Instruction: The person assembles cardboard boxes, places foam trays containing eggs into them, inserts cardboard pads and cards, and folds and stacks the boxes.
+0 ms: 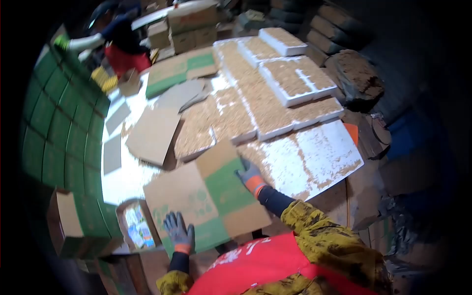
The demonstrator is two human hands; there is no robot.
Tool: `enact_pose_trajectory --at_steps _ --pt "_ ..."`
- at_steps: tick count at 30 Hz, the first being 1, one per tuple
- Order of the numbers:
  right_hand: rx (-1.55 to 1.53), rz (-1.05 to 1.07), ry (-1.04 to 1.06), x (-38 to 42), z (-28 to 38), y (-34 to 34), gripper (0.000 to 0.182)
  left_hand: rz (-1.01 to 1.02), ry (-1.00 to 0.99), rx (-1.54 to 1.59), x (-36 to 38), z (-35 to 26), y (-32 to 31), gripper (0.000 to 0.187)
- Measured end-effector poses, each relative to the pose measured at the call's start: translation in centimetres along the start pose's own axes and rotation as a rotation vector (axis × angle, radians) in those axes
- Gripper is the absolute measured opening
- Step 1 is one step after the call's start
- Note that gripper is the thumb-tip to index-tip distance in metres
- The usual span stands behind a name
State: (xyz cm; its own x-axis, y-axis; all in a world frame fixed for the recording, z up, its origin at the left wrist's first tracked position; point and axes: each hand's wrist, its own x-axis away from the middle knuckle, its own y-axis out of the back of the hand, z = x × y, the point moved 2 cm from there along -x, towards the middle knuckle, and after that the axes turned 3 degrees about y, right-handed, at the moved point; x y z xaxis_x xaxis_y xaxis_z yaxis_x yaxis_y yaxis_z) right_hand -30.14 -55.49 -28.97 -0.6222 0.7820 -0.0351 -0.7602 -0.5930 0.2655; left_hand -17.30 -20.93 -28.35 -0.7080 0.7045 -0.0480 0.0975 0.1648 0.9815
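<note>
A flat brown and green cardboard box [196, 187] lies tilted in front of me, its lower edge near my red apron. My left hand [178, 232], in a grey and orange glove, rests on its lower left part with the fingers spread. At its right edge, my right hand [251, 178] has the thumb on the face and the fingers along the edge, gripping it. Beyond it on the white table are grey-brown cardboard sheets [155, 132] and white trays [287, 101] filled with a tan crumbly material.
Green cartons [64, 113] form a stacked wall at the left. An open box [137, 226] with colourful packets stands by the table's near left corner. A co-worker [120, 44] reaches toward the cartons. Filled sacks [354, 78] stand beyond the right side.
</note>
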Motion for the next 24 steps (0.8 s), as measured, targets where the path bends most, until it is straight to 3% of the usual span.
enact_pose_trajectory --at_steps 3,6,7,8,10,12,15,16,17,19,21,22,24 --pt "-0.534 0.155 -0.221 -0.7 5.4 3.0 0.050 -0.068 0.046 0.128 -1.6 1.4 0.3 0.083" --pt "-0.795 0.262 -0.107 -1.4 9.6 6.7 0.044 -0.532 0.076 0.034 -5.0 -2.5 12.8 0.090" --pt "-0.824 0.265 -0.058 -1.5 10.7 8.1 0.043 -0.660 0.152 -0.091 -5.8 2.0 12.4 0.078" --pt "-0.728 0.267 0.050 -2.3 9.9 8.9 0.040 -0.826 0.150 -0.161 -6.6 2.5 15.5 0.073" --pt "-0.529 0.287 0.142 -3.6 8.2 10.2 0.041 -0.781 -0.119 -0.428 -8.1 1.5 19.9 0.056" --pt "-0.343 0.318 0.092 -3.0 7.7 11.1 0.048 -0.459 -0.238 -0.118 -7.9 -4.9 26.1 0.041" --pt "0.150 -0.421 0.531 2.6 16.5 12.9 0.057 -0.050 -0.204 0.260 -8.0 -3.7 29.1 0.036" --pt "0.195 -0.467 0.771 3.6 20.3 12.7 0.061 0.087 -0.117 0.425 -7.9 -3.5 29.6 0.031" --pt "0.239 -0.507 0.997 4.6 23.9 11.5 0.066 0.243 -0.214 0.456 -8.3 -3.5 30.4 0.030" --pt "0.482 -0.082 1.022 6.5 29.8 6.6 0.071 0.600 -0.070 0.502 -9.3 -2.1 31.1 0.033" --pt "0.595 0.189 0.989 6.8 29.9 0.6 0.078 0.787 -0.001 0.607 -10.4 -1.3 31.2 0.035" --pt "0.647 0.215 1.010 7.3 29.4 -0.2 0.078 0.882 0.030 0.652 -10.9 -1.1 31.1 0.036" --pt "0.696 0.334 0.950 8.2 29.2 0.4 0.078 0.873 -0.040 0.721 -11.6 -0.9 30.7 0.045"
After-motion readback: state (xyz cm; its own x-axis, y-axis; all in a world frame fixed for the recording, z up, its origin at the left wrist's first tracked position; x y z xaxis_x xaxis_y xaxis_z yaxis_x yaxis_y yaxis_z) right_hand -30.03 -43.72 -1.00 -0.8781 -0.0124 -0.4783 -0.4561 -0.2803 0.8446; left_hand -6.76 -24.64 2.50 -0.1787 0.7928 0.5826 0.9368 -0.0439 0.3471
